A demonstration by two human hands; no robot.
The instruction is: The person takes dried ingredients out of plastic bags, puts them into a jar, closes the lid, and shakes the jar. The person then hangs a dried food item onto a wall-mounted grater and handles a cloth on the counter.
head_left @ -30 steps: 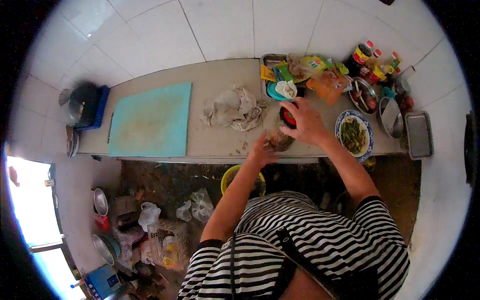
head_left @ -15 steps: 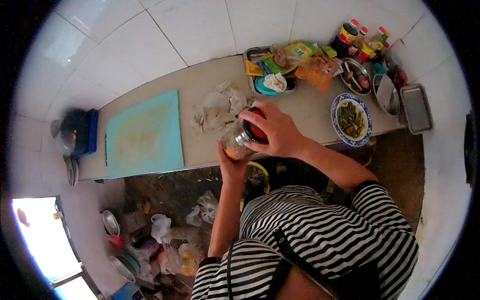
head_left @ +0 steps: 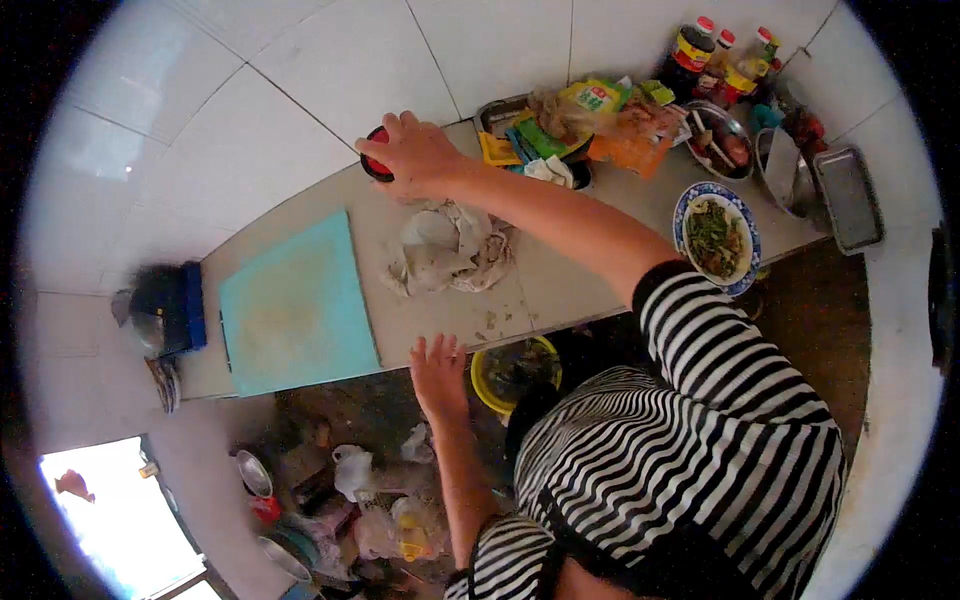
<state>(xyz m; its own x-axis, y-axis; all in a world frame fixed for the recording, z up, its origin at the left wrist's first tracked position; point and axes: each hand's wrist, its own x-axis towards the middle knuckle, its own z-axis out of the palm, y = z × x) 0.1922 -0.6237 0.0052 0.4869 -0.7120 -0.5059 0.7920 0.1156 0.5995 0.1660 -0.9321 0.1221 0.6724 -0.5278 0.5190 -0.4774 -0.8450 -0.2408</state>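
At the back edge of the counter, by the tiled wall, my right hand (head_left: 418, 160) grips a jar with a red-and-black lid (head_left: 374, 156) from above. The hand and lid hide the jar's glass body. My left hand (head_left: 438, 375) hovers at the counter's front edge, open and holding nothing, its fingers slightly apart. Between the two hands lies a crumpled greyish cloth (head_left: 450, 245). To the left of it is a light-blue cutting board (head_left: 295, 305) with a brownish stain.
A metal tray (head_left: 497, 112) with seasoning packets, a metal bowl (head_left: 735, 130), a blue-rimmed bowl of greens (head_left: 685, 215) and sauce bottles (head_left: 690, 60) crowd the right side. Below the counter's edge stands a yellow bucket (head_left: 480, 385). A blue container (head_left: 192, 310) is at far left.
My right hand has carried the jar from over the counter's front to the back by the wall. My left hand has let go of the jar and dropped lower.
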